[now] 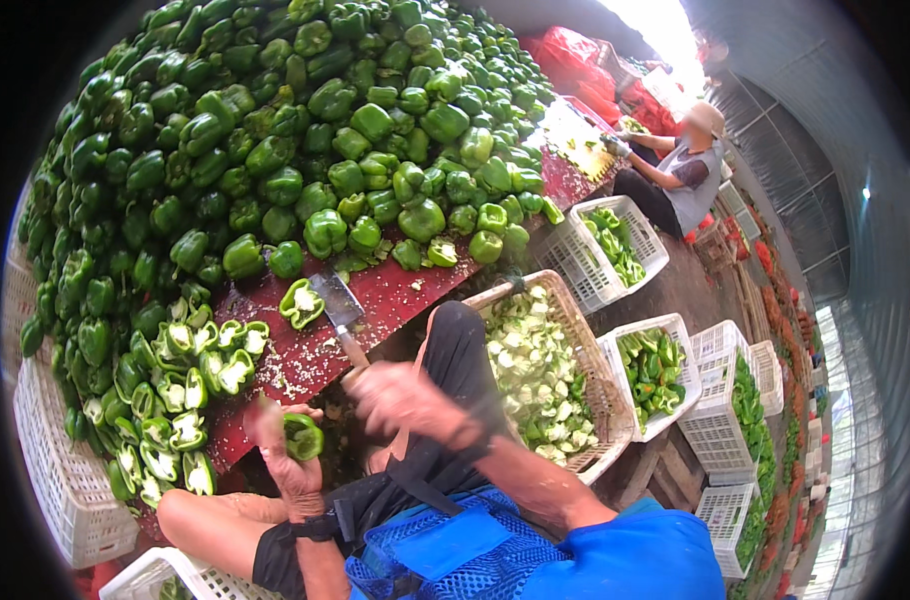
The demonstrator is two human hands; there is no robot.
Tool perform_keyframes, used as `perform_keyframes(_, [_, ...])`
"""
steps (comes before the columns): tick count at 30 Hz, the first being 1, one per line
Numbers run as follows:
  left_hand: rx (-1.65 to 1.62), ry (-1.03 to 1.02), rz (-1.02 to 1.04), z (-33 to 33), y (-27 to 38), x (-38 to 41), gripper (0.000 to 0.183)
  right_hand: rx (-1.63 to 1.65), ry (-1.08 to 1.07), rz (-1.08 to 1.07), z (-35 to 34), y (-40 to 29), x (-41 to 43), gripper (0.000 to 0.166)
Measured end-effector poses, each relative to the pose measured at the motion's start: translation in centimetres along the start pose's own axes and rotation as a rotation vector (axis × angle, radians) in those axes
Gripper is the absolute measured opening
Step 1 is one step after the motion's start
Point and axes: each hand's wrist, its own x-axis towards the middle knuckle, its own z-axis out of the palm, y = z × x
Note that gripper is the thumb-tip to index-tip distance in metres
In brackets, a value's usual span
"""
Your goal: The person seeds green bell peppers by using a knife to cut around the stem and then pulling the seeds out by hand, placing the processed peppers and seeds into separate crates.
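Observation:
My left hand (286, 446) holds a hollowed half of a green bell pepper (303, 436), its cut side showing. My right hand (406, 397) is motion-blurred beside the wooden handle (352, 346) of a wide-bladed knife; whether the fingers hold the handle cannot be made out. The knife blade (336, 298) rests on the red board (395, 300), next to a halved pepper (302, 304) with its pale core in place. Left of the board lie several halved peppers (189, 431) with seeds showing. A large heap of whole green peppers (275, 150) rises behind.
A basket rim (612, 390) surrounds pale pepper cores at my right knee. White crates (654, 244) of cut peppers stand further right, others (87, 517) at the left and bottom. Seeds litter the board. Another person (695, 180) sits at its far end.

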Motion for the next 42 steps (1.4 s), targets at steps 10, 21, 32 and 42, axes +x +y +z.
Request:
perform_keyframes(10, [-0.006, 0.320, 0.056, -1.5, 2.0, 0.7, 0.055, -0.619, 0.068, -0.412, 9.8, 1.4, 3.8, 0.023])
perform_keyframes(21, [-0.454, 0.281, -0.184, -4.4, 0.6, -0.1, 0.075, -1.099, -0.008, -0.476, 11.1, 5.1, 8.9, 0.024])
perform_keyframes(32, [0.221, 0.668, -0.120, -2.0, -0.2, -0.4, 0.024, -1.504, -0.185, -0.552, 19.1, 6.4, 18.7, 0.024])
perform_keyframes(42, [0.167, 1.008, 0.122, -9.3, -7.0, -0.4, 0.015, -0.030, -0.325, 0.570, 20.0, 14.5, 19.9, 0.012])
